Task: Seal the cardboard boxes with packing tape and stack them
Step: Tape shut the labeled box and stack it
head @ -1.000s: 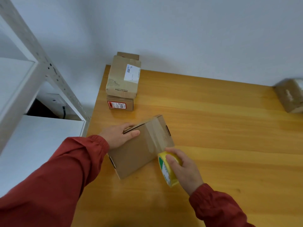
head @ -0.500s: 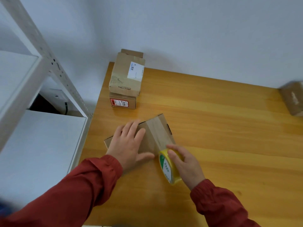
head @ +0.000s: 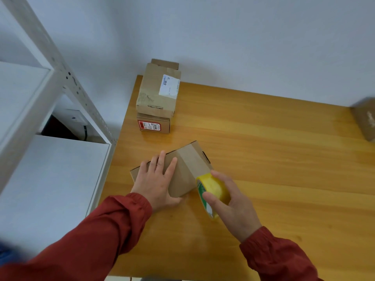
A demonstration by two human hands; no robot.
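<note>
A small brown cardboard box (head: 189,165) lies on the wooden table (head: 263,159) near its left edge, with a strip of clear tape running across its top. My left hand (head: 157,179) rests flat on the box's left part, fingers straight. My right hand (head: 233,203) grips a yellow roll of packing tape (head: 211,189) at the box's near right corner, and the tape stretches from the roll onto the box. Two more cardboard boxes (head: 158,94) stand stacked at the table's far left corner; the upper one carries a white label.
A white metal shelving unit (head: 50,82) stands close to the table's left edge. Another brown box (head: 365,118) sits at the table's far right, partly cut off by the frame. A grey wall runs behind the table.
My left hand moved from the box's far left edge to lie flat on its top. The tape roll drew down toward the box's near right corner.
</note>
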